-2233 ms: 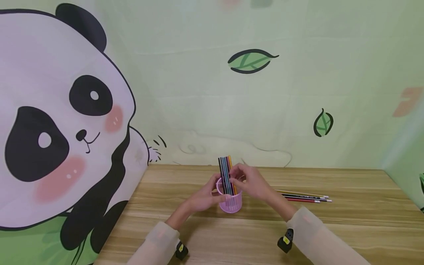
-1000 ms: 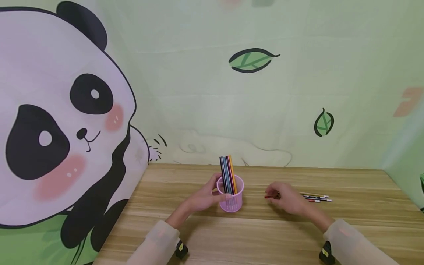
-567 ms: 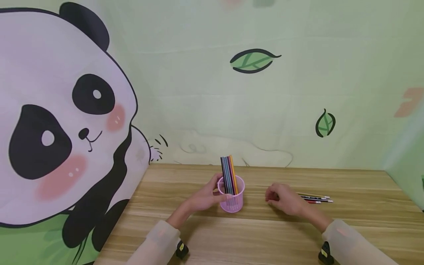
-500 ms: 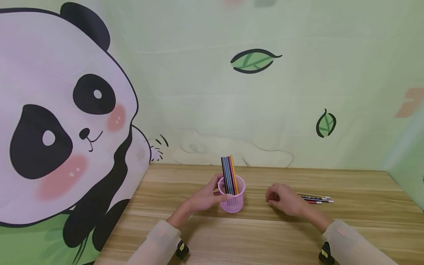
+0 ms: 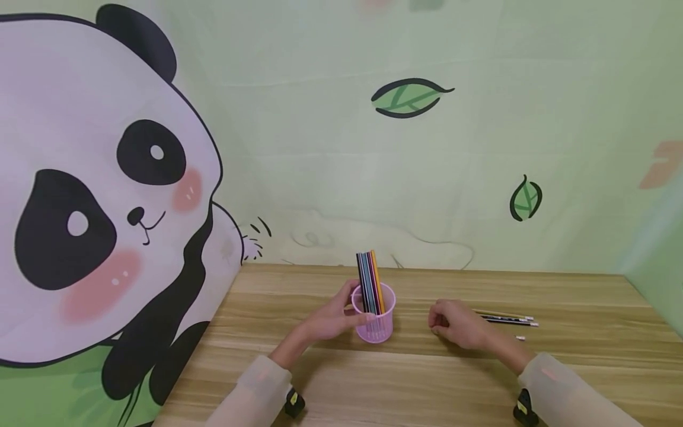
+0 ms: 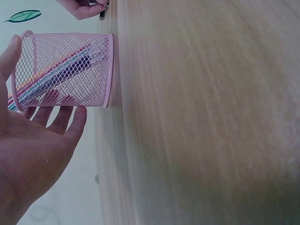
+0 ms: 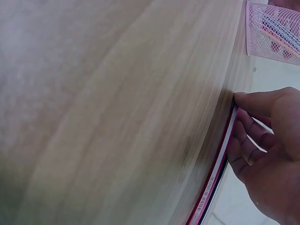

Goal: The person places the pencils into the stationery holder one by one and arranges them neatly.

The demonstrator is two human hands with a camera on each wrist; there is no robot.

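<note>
My left hand (image 5: pixel 326 320) holds a pink mesh pencil cup (image 5: pixel 383 333) around its side, thumb in front. Several pencils (image 5: pixel 369 281) lean inside the cup; the left wrist view shows their lower parts through the mesh. To the right of the cup, my right hand (image 5: pixel 460 324) is low over the table, pinching one end of a red pencil (image 7: pixel 216 173) with a white stripe between thumb and fingers. In the head view the hand and wrist hide most of that pencil; only its white end shows. Other pencils (image 5: pixel 509 321), mostly dark, lie just behind my right wrist.
The wood-grain table (image 5: pixel 405 379) ends at a pale green backdrop (image 5: pixel 320 148) printed with leaves and a large panda (image 5: pixel 107 196). A small black device (image 5: pixel 525 409) is worn at my right wrist, another (image 5: pixel 294 403) at my left.
My right hand has gone from the pencils in the cup to those on the table at right. The red pencil's white end has shifted toward me, apart from the others. My left hand stays put.
</note>
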